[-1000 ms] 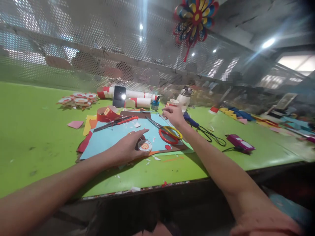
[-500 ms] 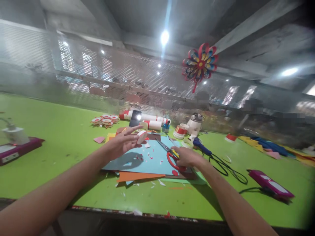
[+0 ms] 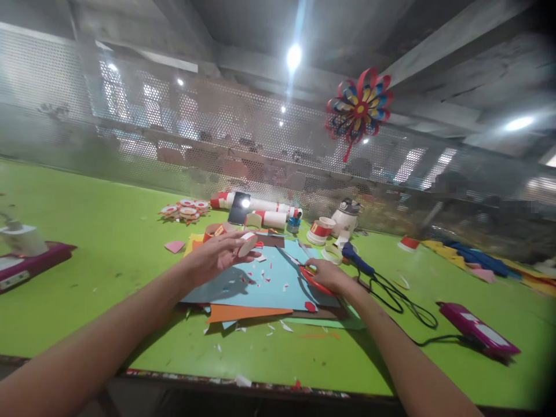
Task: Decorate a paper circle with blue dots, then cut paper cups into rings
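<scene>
My left hand (image 3: 217, 256) holds a small white ring with a red edge (image 3: 247, 244) between thumb and fingers, above the left part of a light blue sheet (image 3: 269, 292). At the sheet's right side, my right hand (image 3: 326, 274) is closed on red-handled scissors (image 3: 313, 279), whose blades point up and to the left. Small red and white scraps lie on the blue sheet, with a red piece (image 3: 310, 306) near its front edge. Orange, brown and green sheets stick out from under it.
Behind the sheets are white rolls (image 3: 271, 219), a phone (image 3: 240, 208), a blue bottle (image 3: 294, 222) and tape rolls (image 3: 321, 230). A blue glue gun (image 3: 357, 259) with a looped cord lies right. Purple power strips (image 3: 478, 330) (image 3: 35, 265) sit at both sides.
My left hand's fingers have curled in more around the ring, which sits slightly to the left. My right hand has turned the scissors a little, and their handles look flatter.
</scene>
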Action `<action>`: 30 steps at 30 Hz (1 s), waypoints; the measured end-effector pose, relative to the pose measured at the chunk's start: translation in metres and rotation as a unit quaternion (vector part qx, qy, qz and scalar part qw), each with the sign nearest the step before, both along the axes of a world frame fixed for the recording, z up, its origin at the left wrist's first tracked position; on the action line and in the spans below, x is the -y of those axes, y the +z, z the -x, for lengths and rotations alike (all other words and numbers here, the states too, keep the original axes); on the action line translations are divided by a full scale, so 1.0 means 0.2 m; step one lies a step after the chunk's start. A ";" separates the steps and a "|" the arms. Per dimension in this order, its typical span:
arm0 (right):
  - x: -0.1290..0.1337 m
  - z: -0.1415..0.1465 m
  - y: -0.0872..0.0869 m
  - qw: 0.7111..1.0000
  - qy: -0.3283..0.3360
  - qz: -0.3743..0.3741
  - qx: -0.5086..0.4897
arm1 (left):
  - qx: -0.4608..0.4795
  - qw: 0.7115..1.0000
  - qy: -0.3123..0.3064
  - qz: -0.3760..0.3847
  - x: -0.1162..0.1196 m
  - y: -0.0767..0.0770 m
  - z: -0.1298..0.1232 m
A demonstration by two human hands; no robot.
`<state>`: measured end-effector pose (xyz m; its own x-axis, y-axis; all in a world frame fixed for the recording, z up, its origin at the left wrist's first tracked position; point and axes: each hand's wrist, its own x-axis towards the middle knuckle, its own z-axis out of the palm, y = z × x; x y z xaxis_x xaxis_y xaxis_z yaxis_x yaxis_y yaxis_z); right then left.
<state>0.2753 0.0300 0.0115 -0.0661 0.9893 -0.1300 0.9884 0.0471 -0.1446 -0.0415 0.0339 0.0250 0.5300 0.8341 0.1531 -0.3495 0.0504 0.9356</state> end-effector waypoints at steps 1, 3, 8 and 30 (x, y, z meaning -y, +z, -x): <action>0.00 -0.01 0.01 1.000 0.002 -0.004 -0.010 | -0.001 1.000 0.000 0.003 0.00 0.00 0.00; 0.01 -0.02 0.04 0.999 0.013 -0.010 -0.037 | -0.003 1.000 0.000 0.006 0.00 0.00 0.01; 0.09 -0.08 0.16 0.986 0.056 -0.030 -0.157 | -0.002 1.000 0.014 -0.011 -0.02 -0.01 0.02; 0.33 0.15 0.19 0.869 0.120 0.034 -0.478 | -0.177 0.907 0.176 -0.339 0.06 0.04 0.01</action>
<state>0.2454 -0.0351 0.0497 -0.3790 0.9245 0.0397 0.3776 0.1937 -0.9055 -0.0429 0.0215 0.0321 0.3653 0.7391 0.5659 0.0956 -0.6345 0.7669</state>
